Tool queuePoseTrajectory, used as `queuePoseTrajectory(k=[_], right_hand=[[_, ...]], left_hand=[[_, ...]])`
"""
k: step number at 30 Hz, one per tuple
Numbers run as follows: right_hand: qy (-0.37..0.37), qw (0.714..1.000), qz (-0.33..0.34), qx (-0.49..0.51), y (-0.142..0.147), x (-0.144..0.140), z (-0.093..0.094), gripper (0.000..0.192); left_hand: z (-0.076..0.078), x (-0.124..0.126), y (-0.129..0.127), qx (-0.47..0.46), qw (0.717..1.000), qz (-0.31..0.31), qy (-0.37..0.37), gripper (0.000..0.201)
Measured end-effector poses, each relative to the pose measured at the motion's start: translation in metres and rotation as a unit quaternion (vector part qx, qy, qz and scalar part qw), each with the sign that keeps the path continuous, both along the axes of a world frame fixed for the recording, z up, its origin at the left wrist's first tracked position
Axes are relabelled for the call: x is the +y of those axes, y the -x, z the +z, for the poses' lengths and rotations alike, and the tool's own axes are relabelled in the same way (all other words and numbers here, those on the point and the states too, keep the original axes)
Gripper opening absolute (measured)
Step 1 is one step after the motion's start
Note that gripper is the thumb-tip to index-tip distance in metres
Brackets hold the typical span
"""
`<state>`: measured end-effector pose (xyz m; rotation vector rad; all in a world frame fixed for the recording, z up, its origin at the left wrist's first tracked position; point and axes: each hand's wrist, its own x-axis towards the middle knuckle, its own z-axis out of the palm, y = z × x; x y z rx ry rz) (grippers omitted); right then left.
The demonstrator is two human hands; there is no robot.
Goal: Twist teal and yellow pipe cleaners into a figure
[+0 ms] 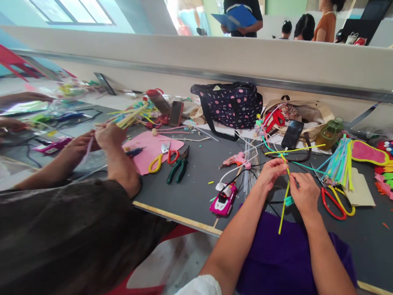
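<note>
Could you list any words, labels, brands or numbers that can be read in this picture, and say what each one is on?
No text can be read anywhere.
Blue folder held by a person at the back: no writing shows.
Black phone on the bags: dark screen.
Pink glue gun: any marking is too small to read.

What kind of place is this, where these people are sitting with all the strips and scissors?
Probably a shared craft workshop or classroom: a dark table strewn with coloured strips, scissors and a pink glue gun, with a co-worker crafting alongside.
</note>
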<state>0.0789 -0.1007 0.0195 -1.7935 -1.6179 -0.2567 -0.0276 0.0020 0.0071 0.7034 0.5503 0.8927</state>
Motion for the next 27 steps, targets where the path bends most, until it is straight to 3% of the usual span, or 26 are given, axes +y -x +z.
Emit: queuePoseTrajectory(k=[11, 19, 27], right_hand=[[-0.002, 0.999, -0.004, -0.033, 0.0038, 0.0022, -0.0036, 0.023], [-0.011, 0.997, -0.036, -0.060, 0.0038, 0.0019, -0.0034, 0.022], [0.025, 0.997, -0.033, -0.063, 0.0053, 0.0024, -0.0030, 0.017]], left_hand=[[0.0030, -0.0028, -0.0027, -0.012, 1.000, 0.007, 0.006, 0.037], [0.0041, -0.0084, -0.0038, 0.074, 0.993, -0.027, -0.093, 0.034], [-0.0023, -0.0029, -0.0019, 0.080, 0.989, -0.010, -0.121, 0.033]])
